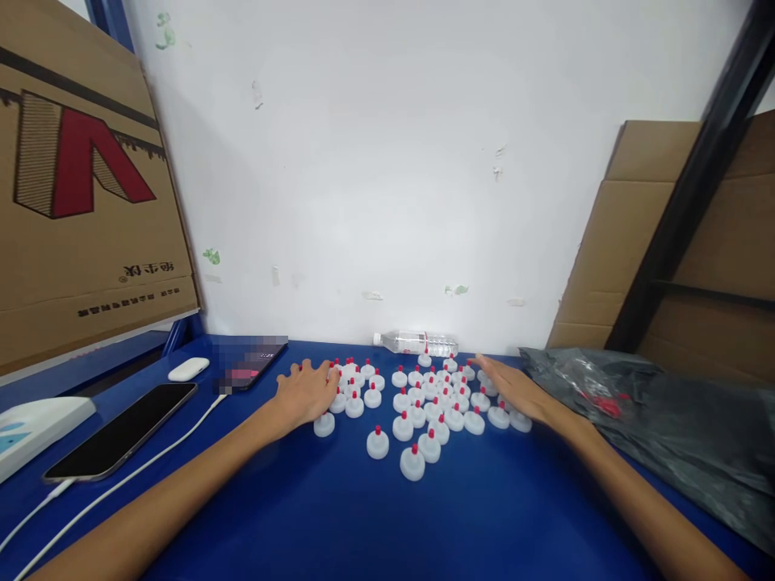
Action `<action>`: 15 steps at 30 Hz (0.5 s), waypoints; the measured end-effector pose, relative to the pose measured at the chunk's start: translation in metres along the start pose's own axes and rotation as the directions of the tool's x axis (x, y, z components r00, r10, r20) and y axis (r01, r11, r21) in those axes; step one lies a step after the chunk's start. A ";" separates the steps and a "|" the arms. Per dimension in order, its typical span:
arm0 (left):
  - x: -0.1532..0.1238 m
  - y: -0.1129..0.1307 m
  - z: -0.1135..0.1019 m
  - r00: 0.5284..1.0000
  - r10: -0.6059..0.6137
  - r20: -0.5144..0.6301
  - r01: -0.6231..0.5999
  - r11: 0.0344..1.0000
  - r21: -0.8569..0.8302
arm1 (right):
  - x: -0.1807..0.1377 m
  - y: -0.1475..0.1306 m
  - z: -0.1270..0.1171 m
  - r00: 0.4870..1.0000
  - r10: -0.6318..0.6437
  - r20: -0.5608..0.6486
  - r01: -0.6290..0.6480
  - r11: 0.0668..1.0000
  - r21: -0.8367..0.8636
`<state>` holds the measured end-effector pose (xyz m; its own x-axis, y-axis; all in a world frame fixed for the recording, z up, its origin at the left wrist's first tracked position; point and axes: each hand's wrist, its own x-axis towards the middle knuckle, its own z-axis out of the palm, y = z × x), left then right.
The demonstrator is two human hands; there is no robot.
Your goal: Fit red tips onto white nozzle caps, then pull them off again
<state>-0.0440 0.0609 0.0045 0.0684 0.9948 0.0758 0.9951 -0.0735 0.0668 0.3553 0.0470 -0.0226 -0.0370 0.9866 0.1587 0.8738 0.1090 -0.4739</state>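
Several white plastic caps with red tips [417, 403] stand in a loose cluster on the blue table [339, 516]. My left hand [306, 390] lies flat at the cluster's left edge, fingers stretched out and touching the nearest caps. My right hand [512, 389] lies flat at the cluster's right edge, fingers extended toward the caps. Neither hand holds anything. The caps sit between the two hands.
A clear water bottle [415, 342] lies against the white wall behind the caps. Two phones [121, 429] [251, 367], a white case [188, 369] and a white cable [121, 480] sit at the left. A dark plastic bag [654, 420] is at the right, with cardboard boxes [85, 202] on both sides.
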 end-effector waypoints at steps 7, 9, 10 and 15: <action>-0.003 0.003 0.000 0.996 0.085 -0.018 -0.085 0.996 -0.011 | -0.002 -0.009 0.007 0.997 -0.002 0.078 -0.014 0.978 0.208; -0.004 0.004 0.000 0.993 0.112 -0.021 -0.112 0.994 -0.013 | -0.002 -0.014 0.009 0.996 -0.017 0.082 -0.003 0.972 0.234; -0.004 0.004 0.000 0.992 0.125 -0.023 -0.125 0.992 -0.014 | -0.003 -0.016 0.011 0.996 -0.032 0.082 0.011 0.969 0.246; -0.004 0.007 0.001 0.984 0.175 -0.038 -0.176 0.984 -0.015 | -0.005 -0.030 0.017 0.991 -0.109 0.078 0.082 0.954 0.289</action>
<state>-0.0371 0.0563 0.0037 0.2391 0.9630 0.1241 0.9663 -0.2486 0.0670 0.3212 0.0405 -0.0243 -0.1700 0.9753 0.1410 0.6903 0.2200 -0.6893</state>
